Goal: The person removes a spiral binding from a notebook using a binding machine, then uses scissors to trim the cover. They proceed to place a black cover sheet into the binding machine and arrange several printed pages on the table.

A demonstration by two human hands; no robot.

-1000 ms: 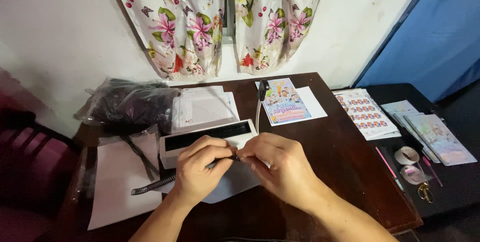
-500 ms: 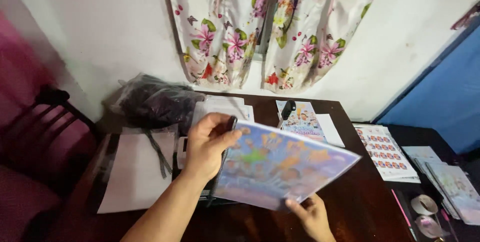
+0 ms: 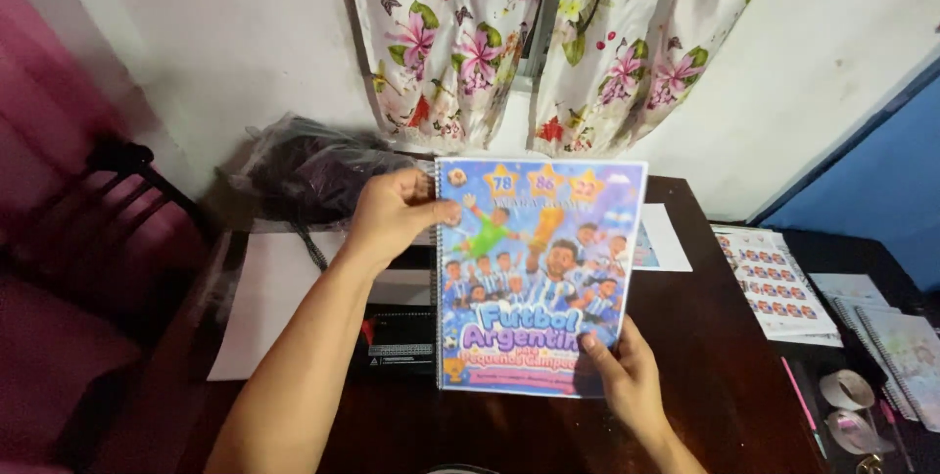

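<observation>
I hold a spiral-bound booklet [image 3: 534, 273] upright in front of me, its colourful cartoon football cover facing me. My left hand [image 3: 392, 214] grips its upper left corner by the wire spine, thumb on the cover. My right hand [image 3: 622, 371] holds the lower right corner from below, thumb on the cover. Below the booklet, a black and white binding machine [image 3: 397, 337] sits on the dark wooden table [image 3: 715, 376].
White sheets [image 3: 264, 298] lie at the left of the table, with a dark bundle in clear plastic [image 3: 313, 170] behind them. Sticker sheets [image 3: 774, 283], notebooks [image 3: 906, 342] and tape rolls [image 3: 847, 391] lie at the right. Floral curtains [image 3: 490, 43] hang on the wall; a chair [image 3: 117, 219] stands left.
A second ago both hands worked low at the binding machine. They have lifted the booklet off it and turned it upright, cover towards me. My view has tilted up.
</observation>
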